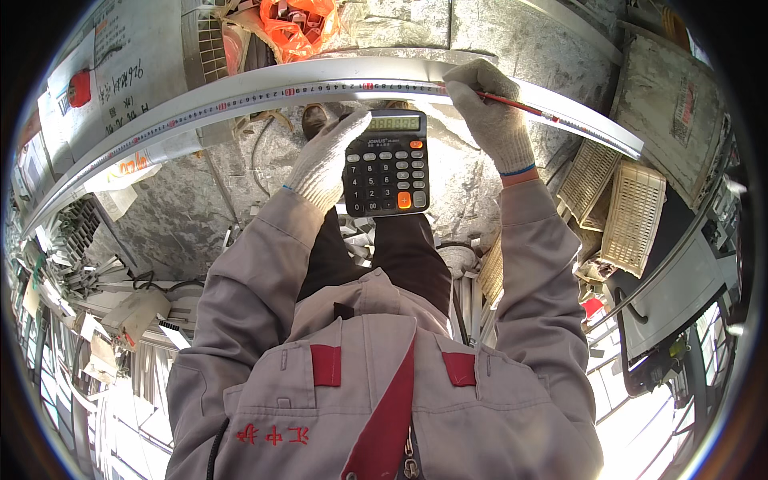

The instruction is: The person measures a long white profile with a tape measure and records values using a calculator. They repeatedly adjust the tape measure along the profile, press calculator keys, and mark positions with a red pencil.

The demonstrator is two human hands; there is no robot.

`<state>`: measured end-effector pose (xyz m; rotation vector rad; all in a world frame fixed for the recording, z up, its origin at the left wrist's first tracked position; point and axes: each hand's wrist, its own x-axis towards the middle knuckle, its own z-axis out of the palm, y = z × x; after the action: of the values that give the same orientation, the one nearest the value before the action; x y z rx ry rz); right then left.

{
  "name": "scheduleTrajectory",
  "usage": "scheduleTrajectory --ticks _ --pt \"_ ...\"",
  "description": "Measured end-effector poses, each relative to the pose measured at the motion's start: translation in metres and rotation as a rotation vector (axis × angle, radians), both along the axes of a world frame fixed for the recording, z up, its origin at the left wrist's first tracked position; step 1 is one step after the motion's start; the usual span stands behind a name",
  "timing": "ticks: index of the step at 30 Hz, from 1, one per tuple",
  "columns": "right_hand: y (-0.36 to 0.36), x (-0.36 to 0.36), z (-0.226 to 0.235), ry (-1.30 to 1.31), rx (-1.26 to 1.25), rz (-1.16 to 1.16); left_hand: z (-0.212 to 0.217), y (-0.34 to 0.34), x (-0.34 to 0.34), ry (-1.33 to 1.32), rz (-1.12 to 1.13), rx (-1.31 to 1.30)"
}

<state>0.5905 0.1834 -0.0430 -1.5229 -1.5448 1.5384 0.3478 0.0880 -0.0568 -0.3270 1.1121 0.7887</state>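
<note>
Head view: L gloved hand (324, 160) gripped black calculator (387, 164) at its L edge, just below long white rail (240, 92). R gloved hand (492, 112) pinched red pencil (516, 104), tip on the rail's tape measure (336, 88).

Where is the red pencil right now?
In the head view, the red pencil is at upper right, in the gloved right hand, lying on the long white ruler strip just above the calculator.

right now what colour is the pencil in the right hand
Red, seen in the head view: the pencil in the gloved right hand.
</note>
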Motion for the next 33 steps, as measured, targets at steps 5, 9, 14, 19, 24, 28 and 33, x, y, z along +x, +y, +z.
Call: scheduleTrajectory --ticks 5,9,14,19,24,28,33 --pt "0.0 0.001 -0.002 -0.001 0.022 0.011 0.0 -0.001 0.0 0.014 0.009 -0.011" --pt "-0.001 0.0 -0.001 -0.021 0.015 -0.004 0.001 -0.002 -0.002 0.01 0.002 -0.025" --pt "-0.001 0.0 0.001 -0.03 0.017 0.002 0.0 -0.005 -0.003 0.009 0.015 -0.019" --pt "0.0 0.0 -0.002 -0.043 0.036 0.017 -0.002 -0.009 -0.007 -0.037 0.022 -0.024" --pt "-0.006 -0.007 -0.001 0.024 0.021 -0.122 0.004 -0.011 -0.009 0.009 0.028 -0.023" --pt "-0.016 -0.017 0.002 0.021 0.025 -0.137 0.01 -0.011 -0.015 0.023 -0.002 -0.035" --pt "-0.019 -0.032 -0.006 0.045 0.058 -0.166 0.016 -0.013 -0.02 0.063 -0.022 -0.058"
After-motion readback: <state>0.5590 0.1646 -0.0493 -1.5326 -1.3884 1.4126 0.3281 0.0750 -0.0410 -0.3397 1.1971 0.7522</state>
